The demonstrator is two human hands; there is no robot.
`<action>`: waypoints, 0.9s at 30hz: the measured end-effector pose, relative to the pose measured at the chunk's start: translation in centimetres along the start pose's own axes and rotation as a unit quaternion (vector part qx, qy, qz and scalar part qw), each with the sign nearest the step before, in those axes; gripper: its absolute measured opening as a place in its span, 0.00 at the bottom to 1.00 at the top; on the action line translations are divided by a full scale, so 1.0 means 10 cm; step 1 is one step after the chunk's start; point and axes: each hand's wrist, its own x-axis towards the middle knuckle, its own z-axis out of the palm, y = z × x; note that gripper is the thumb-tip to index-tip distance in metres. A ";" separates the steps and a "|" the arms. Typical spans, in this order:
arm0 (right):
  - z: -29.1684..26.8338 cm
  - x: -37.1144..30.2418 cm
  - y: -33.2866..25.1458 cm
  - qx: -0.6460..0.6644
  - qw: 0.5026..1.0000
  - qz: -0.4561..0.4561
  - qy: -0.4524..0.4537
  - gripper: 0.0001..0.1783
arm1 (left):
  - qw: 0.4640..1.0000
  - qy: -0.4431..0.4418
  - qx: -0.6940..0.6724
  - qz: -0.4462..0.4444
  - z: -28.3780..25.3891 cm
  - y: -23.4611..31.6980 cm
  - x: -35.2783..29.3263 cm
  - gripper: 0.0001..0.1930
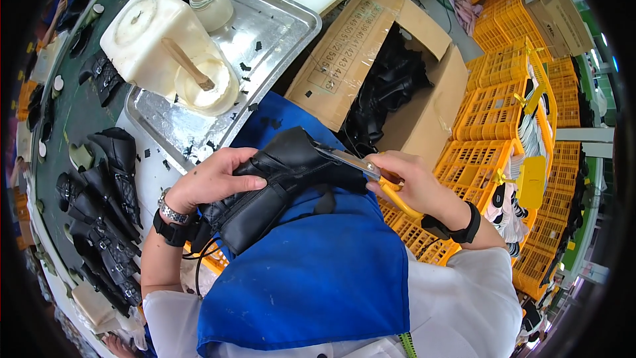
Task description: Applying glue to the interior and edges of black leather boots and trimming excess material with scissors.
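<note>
A black leather boot upper lies across my lap over a blue apron. My left hand grips its side, thumb on top of the leather and fingers partly hidden beneath. In my right hand is a pair of scissors with yellow handles. Their metal blades point left and lie at the upper edge of the boot upper. The leather partly hides the blade tips, so I cannot tell whether they are cutting.
A metal tray ahead holds a white container with a brush, a pale squeeze bottle and black scraps. Beyond my right hand stands a cardboard box of black leather pieces. Orange crates are stacked right; more uppers lie left.
</note>
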 end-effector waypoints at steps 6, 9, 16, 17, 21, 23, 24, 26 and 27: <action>-0.02 0.01 -0.02 -0.015 1.000 -0.003 -0.001 0.18 | 1.000 -0.002 0.002 0.009 0.04 0.05 -0.01 0.17; 0.01 -0.04 0.03 -0.011 1.000 -0.005 0.006 0.18 | 1.000 -0.002 0.005 0.008 0.04 0.06 -0.02 0.17; -0.12 -0.03 0.39 0.176 0.947 0.212 0.163 0.14 | 1.000 0.013 -0.015 -0.004 0.04 0.02 -0.11 0.18; -0.23 0.03 0.50 0.166 0.930 0.269 0.187 0.13 | 0.998 0.053 0.005 0.017 0.06 0.06 -0.20 0.19; -0.51 0.10 1.61 0.287 0.872 0.279 0.282 0.18 | 0.974 0.217 -0.005 0.067 -0.05 0.15 -0.69 0.22; -0.53 0.17 1.97 0.289 0.800 0.418 0.320 0.19 | 0.875 0.470 -0.013 0.111 -0.12 -0.12 -1.28 0.24; -0.43 0.22 2.17 0.294 0.802 0.417 0.309 0.19 | 0.839 0.531 -0.047 0.108 -0.12 -0.14 -1.64 0.24; -0.22 0.23 2.61 0.237 0.829 0.450 0.232 0.20 | 0.720 0.666 -0.038 0.190 -0.16 -0.26 -2.08 0.21; -0.07 0.23 2.74 0.283 0.821 0.452 0.204 0.20 | 0.687 0.696 -0.060 0.202 -0.14 -0.25 -2.29 0.20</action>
